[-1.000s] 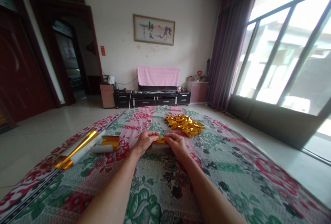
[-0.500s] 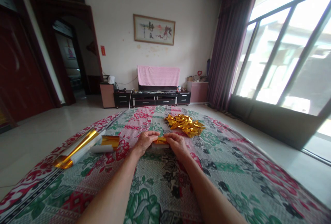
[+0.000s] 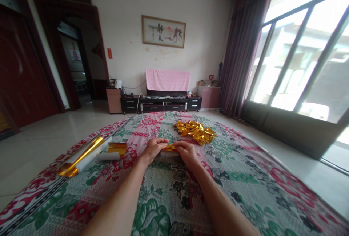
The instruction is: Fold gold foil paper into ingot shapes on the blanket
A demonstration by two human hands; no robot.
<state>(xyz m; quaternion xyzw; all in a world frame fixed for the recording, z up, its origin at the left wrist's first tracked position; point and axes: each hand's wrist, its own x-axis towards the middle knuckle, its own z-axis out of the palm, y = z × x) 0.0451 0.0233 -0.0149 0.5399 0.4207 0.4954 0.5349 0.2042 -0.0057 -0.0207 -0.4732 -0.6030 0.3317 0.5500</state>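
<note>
A small piece of gold foil paper is stretched between my hands, low over the patterned cloth. My left hand pinches its left end, fingers closed. From the other side my right hand grips the right end between thumb and fingers. White shows along the paper's lower edge. Just beyond my right hand lies a pile of folded gold foil pieces. To the left, a curled gold and white sheet rests beside longer rolled gold foil sheets.
A flowered cloth in red, green and grey covers the broad surface before me. Past its far edge stand a low black cabinet and a pink towel draped over something. Windows and a purple curtain are at right.
Both hands stay in nearly the same place. The gold foil paper between them shows a slightly narrower, more creased strip. The view has shifted very slightly.
</note>
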